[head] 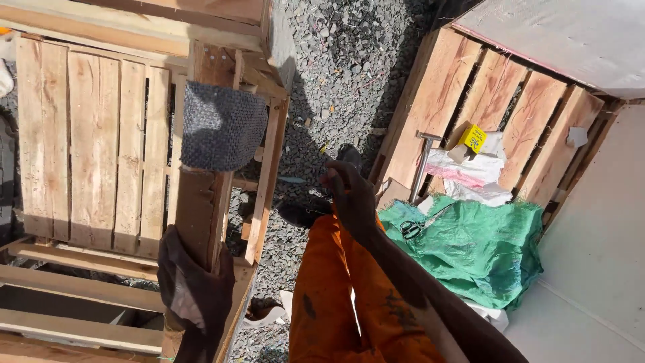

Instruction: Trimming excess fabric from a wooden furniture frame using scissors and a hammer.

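Wood is what my left hand has hold of: gloved, at the lower left of the frame, it is closed round an upright plank that leans against the pallet frame. A square of grey cloth hangs over the plank's top. My right hand, bare, sits mid-frame above my orange trouser leg; its fingers look loosely curled, and I cannot tell whether they hold anything.

As I judge it, the plank is steadied by one hand only, so a loosened grip could let it tip toward the gravel or my leg. The cloth merely lies over it and could slide off with any jolt. At the right, the hammer and scissors lie on the green sack, well apart from my right hand; reaching for them blind risks catching the blades.
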